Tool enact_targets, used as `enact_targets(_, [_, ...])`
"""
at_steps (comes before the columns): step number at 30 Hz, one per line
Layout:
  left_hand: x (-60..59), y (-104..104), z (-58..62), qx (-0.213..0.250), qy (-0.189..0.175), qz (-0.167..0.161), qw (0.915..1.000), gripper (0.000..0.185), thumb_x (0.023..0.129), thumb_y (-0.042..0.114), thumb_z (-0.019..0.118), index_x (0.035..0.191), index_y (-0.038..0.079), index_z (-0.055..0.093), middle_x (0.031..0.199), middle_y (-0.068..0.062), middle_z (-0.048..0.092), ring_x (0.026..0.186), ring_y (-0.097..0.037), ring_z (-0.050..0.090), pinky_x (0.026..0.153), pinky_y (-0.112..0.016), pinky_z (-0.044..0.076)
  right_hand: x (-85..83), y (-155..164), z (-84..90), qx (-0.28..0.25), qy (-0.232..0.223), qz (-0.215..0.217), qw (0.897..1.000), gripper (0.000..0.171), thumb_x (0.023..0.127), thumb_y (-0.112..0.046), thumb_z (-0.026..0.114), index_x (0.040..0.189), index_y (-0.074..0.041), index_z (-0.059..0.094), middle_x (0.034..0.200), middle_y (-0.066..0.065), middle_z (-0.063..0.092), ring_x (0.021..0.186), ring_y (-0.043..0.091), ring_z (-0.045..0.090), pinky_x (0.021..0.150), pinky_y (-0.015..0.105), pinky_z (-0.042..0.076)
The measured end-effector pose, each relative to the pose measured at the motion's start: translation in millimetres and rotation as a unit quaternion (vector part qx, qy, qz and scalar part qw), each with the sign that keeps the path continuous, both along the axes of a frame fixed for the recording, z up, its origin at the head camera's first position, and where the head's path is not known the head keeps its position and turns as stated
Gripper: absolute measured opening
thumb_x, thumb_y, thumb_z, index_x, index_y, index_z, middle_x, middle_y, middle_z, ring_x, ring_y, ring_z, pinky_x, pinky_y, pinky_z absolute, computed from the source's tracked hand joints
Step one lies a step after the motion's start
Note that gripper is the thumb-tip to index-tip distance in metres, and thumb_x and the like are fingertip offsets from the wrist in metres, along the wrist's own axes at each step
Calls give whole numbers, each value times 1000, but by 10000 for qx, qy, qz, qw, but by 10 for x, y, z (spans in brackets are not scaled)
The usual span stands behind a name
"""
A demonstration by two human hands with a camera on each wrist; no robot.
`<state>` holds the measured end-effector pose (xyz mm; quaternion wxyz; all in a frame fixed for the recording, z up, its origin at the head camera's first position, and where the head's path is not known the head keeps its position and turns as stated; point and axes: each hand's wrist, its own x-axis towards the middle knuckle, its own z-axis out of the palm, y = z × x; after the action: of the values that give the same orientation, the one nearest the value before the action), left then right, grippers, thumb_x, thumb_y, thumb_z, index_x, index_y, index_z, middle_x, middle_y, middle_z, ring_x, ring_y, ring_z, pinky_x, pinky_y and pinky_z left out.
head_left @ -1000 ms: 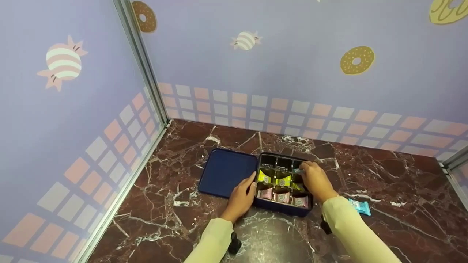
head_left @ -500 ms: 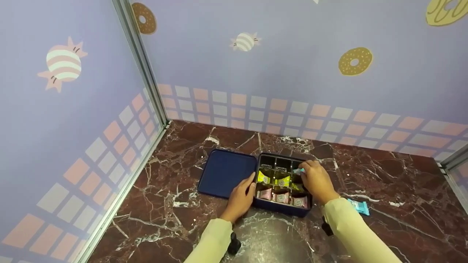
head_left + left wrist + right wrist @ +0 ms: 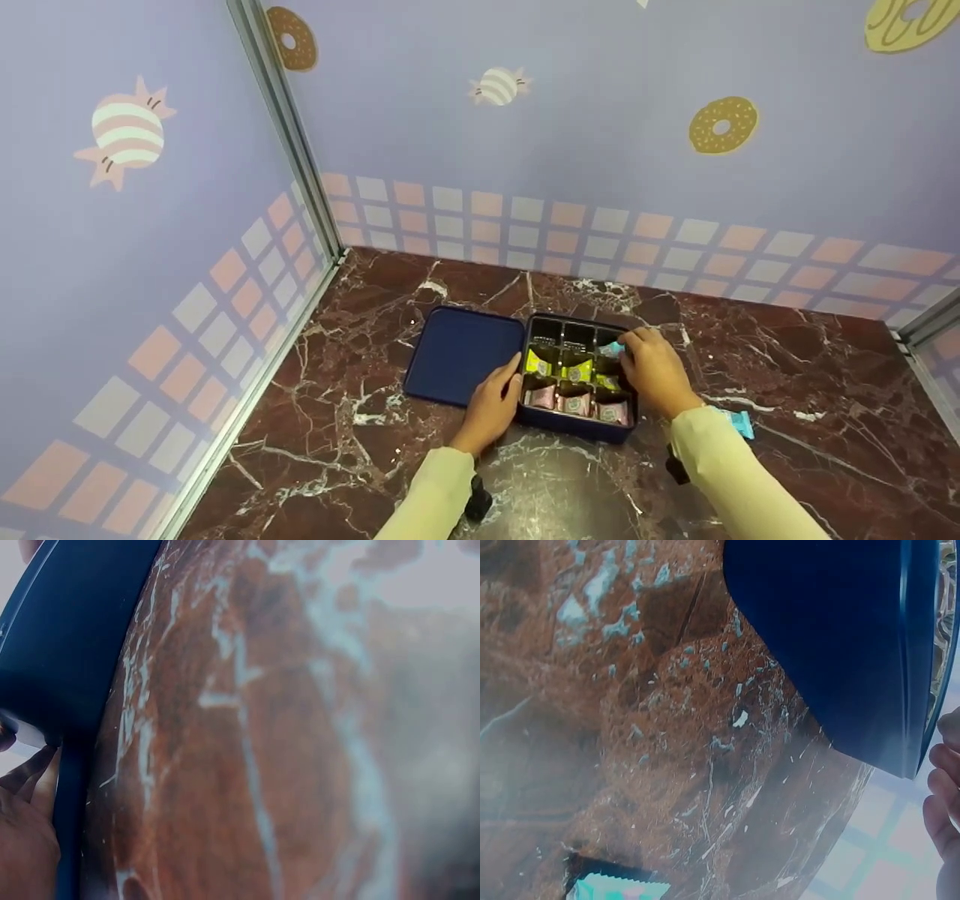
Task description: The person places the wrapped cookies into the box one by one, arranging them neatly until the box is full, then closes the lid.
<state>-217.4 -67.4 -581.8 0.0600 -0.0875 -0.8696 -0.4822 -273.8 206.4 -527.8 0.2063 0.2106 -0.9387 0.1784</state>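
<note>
A dark blue box (image 3: 577, 426) with a divided inner tray stands on the table. My left hand (image 3: 491, 409) rests against the box's left wall, its fingers fairly straight along the side. Over the right edge, my right hand (image 3: 660, 371) has bent fingers at the far right compartment, pinching the right end of a blue-wrapped candy (image 3: 611, 349). Yellow-green wrapped candies (image 3: 576, 370) fill the middle row and pink ones (image 3: 575, 405) the near row. The right wrist view shows curled fingers (image 3: 945, 772) by the rim; the candy is hidden there.
Left of the box lies its flat blue lid (image 3: 463, 356). Another blue-wrapped candy (image 3: 741, 424) is on the marble-patterned table (image 3: 360, 465), partly behind the right sleeve (image 3: 720, 457). Patterned walls (image 3: 525, 150) bound the table at the back and left.
My right hand has drawn slightly to the right relative to the box, uncovering more of the blue-wrapped candy in the compartment. The left hand keeps its place.
</note>
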Motion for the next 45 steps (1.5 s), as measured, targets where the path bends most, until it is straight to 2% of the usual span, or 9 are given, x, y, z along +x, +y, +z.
enact_targets(2, [-4, -2, -8, -25, -12, 23, 10000, 46, 104, 31, 43, 148, 16, 42, 140, -9, 56, 128, -27, 54, 106, -45, 44, 0, 14, 4, 27, -42, 4, 10000, 10, 82, 0, 70, 92, 1, 68, 92, 14, 65, 91, 35, 60, 93, 50, 49])
enact_targets(4, [-6, -6, -15, -65, -11, 35, 10000, 46, 104, 30, 43, 148, 16, 42, 139, -8, 56, 128, -27, 54, 106, -45, 44, -1, 30, 6, 45, -68, -4, 10000, 11, 82, 0, 70, 93, 1, 68, 92, 14, 65, 92, 35, 60, 94, 50, 49])
enact_targets(9, [-4, -8, -20, -120, -5, 24, 9999, 46, 104, 30, 43, 148, 15, 42, 139, -9, 56, 128, -28, 54, 106, -46, 44, 6, 76, 5, 146, -30, -81, 9999, 10, 82, 0, 70, 92, 0, 68, 91, 13, 65, 89, 34, 59, 82, 48, 51])
enact_targets(14, [-4, -1, -3, -92, -29, 30, 9999, 46, 104, 31, 42, 148, 17, 42, 139, -8, 56, 128, -27, 54, 106, -46, 44, 32, 122, 9, 192, 8, -114, 9998, 10, 82, 0, 70, 92, -1, 68, 90, 13, 65, 86, 34, 58, 77, 49, 51])
enact_targets(22, [-1, 7, 4, -92, 148, 6, 9998, 46, 104, 28, 43, 147, 14, 43, 137, -9, 58, 126, -28, 55, 105, -45, 45, 67, 177, 50, 213, -138, -168, 9995, 12, 82, -1, 69, 94, -1, 69, 92, 14, 66, 87, 34, 58, 79, 48, 50])
enact_targets(30, [7, 21, 6, -99, 53, -37, 9999, 46, 105, 30, 42, 148, 14, 41, 138, -10, 56, 127, -28, 54, 105, -45, 44, 111, 239, 54, 237, -148, -232, 9993, 9, 82, -2, 68, 91, -3, 68, 88, 13, 65, 84, 34, 57, 77, 48, 49])
enact_targets(36, [11, 36, 4, -131, 13, -15, 9999, 46, 104, 30, 42, 148, 16, 41, 138, -9, 57, 127, -28, 55, 106, -45, 44, 125, 283, 54, 172, 32, -174, 9997, 9, 78, 1, 70, 85, -4, 66, 82, 11, 64, 80, 33, 56, 72, 46, 49])
enact_targets(41, [15, 39, 2, -86, 10, -44, 10000, 46, 104, 29, 42, 148, 15, 41, 137, -9, 57, 126, -28, 55, 105, -46, 45, 142, 318, 56, 250, 18, -186, 9995, 10, 78, 0, 72, 85, -4, 66, 83, 10, 65, 79, 31, 57, 73, 45, 50])
enact_targets(45, [0, 3, 19, -138, 101, 11, 9999, 46, 104, 29, 43, 148, 15, 42, 137, -10, 57, 126, -28, 55, 105, -45, 45, 154, 322, 78, 289, -148, -171, 9993, 10, 80, -1, 71, 89, -3, 67, 86, 12, 65, 83, 33, 59, 80, 48, 51])
